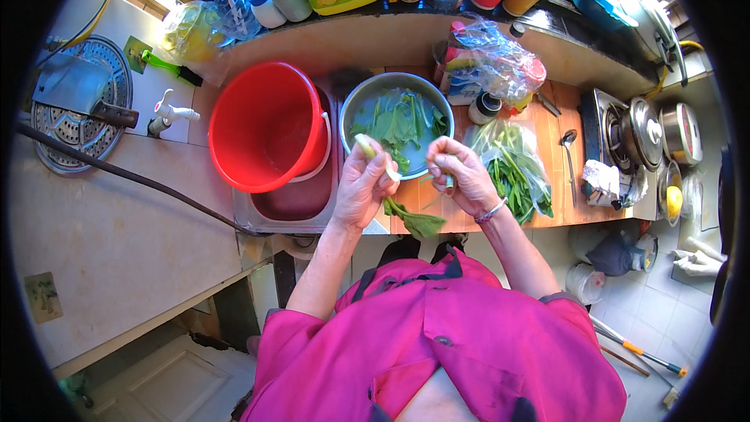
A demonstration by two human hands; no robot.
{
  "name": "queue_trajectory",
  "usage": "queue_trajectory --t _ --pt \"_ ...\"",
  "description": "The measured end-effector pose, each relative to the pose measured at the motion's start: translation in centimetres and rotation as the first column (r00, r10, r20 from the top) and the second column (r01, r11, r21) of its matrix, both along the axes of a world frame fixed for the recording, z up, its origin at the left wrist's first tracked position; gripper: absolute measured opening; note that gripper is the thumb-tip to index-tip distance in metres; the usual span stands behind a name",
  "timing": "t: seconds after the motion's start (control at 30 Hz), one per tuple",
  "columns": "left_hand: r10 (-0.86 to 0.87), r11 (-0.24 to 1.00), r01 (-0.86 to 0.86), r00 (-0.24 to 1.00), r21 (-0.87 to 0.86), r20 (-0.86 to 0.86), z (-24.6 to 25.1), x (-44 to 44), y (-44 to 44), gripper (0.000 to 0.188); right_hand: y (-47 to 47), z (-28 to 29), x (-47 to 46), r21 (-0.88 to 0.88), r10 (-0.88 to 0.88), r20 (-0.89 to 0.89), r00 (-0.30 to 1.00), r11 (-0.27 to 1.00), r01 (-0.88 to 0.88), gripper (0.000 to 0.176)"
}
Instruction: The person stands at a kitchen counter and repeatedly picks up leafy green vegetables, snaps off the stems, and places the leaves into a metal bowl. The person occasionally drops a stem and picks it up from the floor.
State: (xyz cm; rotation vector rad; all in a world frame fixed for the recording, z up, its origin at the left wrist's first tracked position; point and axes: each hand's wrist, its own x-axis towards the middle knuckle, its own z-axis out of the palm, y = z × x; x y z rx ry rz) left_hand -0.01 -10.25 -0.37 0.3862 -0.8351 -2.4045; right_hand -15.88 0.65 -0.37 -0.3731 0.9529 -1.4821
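My left hand is closed around a leafy green vegetable stalk, whose pale end points up and whose leaf hangs below the fist. To its right, my right hand pinches a short piece of green stem. Both hands are over the near rim of a round metal basin, where torn green leaves lie in what looks like water. Beside my right forearm, more leafy greens spill from a clear plastic bag on the wooden counter.
A red bucket stands over the sink on the left. Behind the greens are a dark-lidded jar and plastic-wrapped bottles. A spoon and a gas stove are further right. A cleaver rests at far left.
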Motion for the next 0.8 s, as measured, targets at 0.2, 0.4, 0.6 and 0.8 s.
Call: queue_trajectory --t 0.2,0.4,0.6,0.8 --pt "0.052 0.995 -0.039 0.989 -0.092 0.138 -0.3 -0.3 0.6 0.008 -2.5 2.1 2.2 -0.196 -0.131 -0.820 0.558 0.979 -0.059 0.023" --pt "0.040 0.996 -0.028 0.987 -0.081 0.154 -0.7 1.0 -1.2 0.006 -0.4 3.6 1.4 -0.137 -0.041 -0.554 0.831 0.990 -0.042 0.009" --pt "-0.007 0.961 0.066 0.976 -0.270 0.216 -0.9 1.8 -1.0 0.012 -1.2 4.7 -0.6 -0.030 0.036 -0.359 0.933 0.998 -0.051 0.016" --pt "-0.043 0.856 0.219 0.933 -0.469 0.357 0.1 1.9 0.0 0.015 -3.4 4.6 0.3 -0.014 0.172 -0.615 0.769 0.973 -0.229 0.019"
